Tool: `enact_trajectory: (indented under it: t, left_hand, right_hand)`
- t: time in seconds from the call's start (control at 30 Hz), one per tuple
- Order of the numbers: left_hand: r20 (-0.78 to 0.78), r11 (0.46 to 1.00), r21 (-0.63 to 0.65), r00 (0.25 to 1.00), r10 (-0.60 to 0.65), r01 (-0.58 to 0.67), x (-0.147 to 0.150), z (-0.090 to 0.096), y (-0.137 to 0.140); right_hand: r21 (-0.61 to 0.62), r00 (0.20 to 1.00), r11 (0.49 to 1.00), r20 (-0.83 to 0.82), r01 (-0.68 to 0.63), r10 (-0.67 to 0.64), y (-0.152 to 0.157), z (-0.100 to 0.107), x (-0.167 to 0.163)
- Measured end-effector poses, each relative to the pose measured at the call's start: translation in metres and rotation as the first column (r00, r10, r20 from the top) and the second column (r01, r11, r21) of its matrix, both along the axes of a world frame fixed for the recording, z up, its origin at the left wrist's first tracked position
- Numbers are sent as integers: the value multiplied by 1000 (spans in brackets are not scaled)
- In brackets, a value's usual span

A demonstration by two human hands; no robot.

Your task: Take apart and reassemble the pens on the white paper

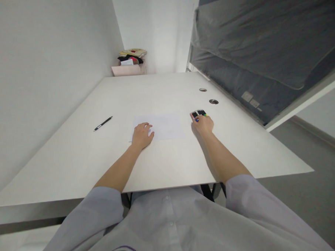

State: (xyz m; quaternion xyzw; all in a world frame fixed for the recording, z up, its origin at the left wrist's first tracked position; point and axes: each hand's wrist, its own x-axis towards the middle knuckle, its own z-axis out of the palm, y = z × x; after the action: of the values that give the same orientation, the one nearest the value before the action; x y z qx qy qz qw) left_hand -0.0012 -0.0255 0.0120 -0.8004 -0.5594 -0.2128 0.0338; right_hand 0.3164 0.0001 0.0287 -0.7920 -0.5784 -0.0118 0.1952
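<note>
My left hand (141,136) lies on the left part of a white sheet of paper (167,126), its fingers apart and slightly bent, holding nothing. The paper is flat on the white table in front of me. To the right of the sheet, my right hand (205,124) is closed over a row of markers (198,113) lying side by side. Their dark ends point away from me, and bits of blue, green and yellow show beside the fingers. My palm hides most of the markers. A black pen (103,123) lies slantwise on the table, left of my left hand.
The white table (160,92) runs to the back wall, with a wall along its left. Two round metal-rimmed inserts (213,101) sit near its right edge. A dark, plastic-covered panel (252,44) rises at the right. A pinkish box (127,70) with cloth items stands beyond the far edge.
</note>
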Motion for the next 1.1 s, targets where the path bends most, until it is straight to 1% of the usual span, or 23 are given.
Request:
enact_trajectory:
  t: [0.13, 0.3, 0.5, 0.6, 0.67, 0.73, 0.8, 0.9, 0.97, 1.03, 1.1]
  left_hand:
    - [-6, 1000, -14, 1000, 0, 0, 1, 1, -1]
    - [-14, 999, -41, 1000, 12, -12, 1, 4, -2]
    - [-22, 999, -37, 1000, 18, -19, 1, 4, -2]
    - [-34, 998, -49, 999, 32, -33, 0, 3, -1]
    - [-43, 997, -60, 998, 49, -52, -1, 2, -1]
    - [-53, 995, -70, 996, 72, -76, -2, 2, -1]
    - [-65, 992, -77, 993, 97, -102, -4, 1, 0]
    - [-93, 989, -73, 988, 125, -132, -6, 0, 0]
    - [-121, 987, -66, 983, 139, -148, -6, 0, -1]
    - [-145, 984, -71, 978, 152, -163, -7, -2, -1]
    - [-156, 979, -98, 974, 163, -180, -7, -3, -1]
  right_hand:
    - [28, 999, 1000, 40, 12, -13, 3, -7, 2]
    - [48, 998, 999, 52, -20, 17, 4, -12, 5]
    - [61, 999, 998, 14, -32, 31, 3, -11, 6]
    - [89, 1000, 996, 12, -7, 6, 2, -9, 5]
    - [110, 1000, 994, 21, -13, 11, -1, -7, 3]
    - [114, 997, 990, 35, -78, 74, -4, -6, 0]
    - [105, 979, 974, 45, -201, 198, -7, -6, -6]
    - [90, 910, 905, 48, -415, 412, -13, -10, -20]
    - [59, 855, 853, 44, -518, 516, -16, -13, -30]
    - [4, 824, 824, 35, -566, 566, -19, -16, -37]
    - [-57, 815, 816, 35, -576, 578, -20, -19, -41]
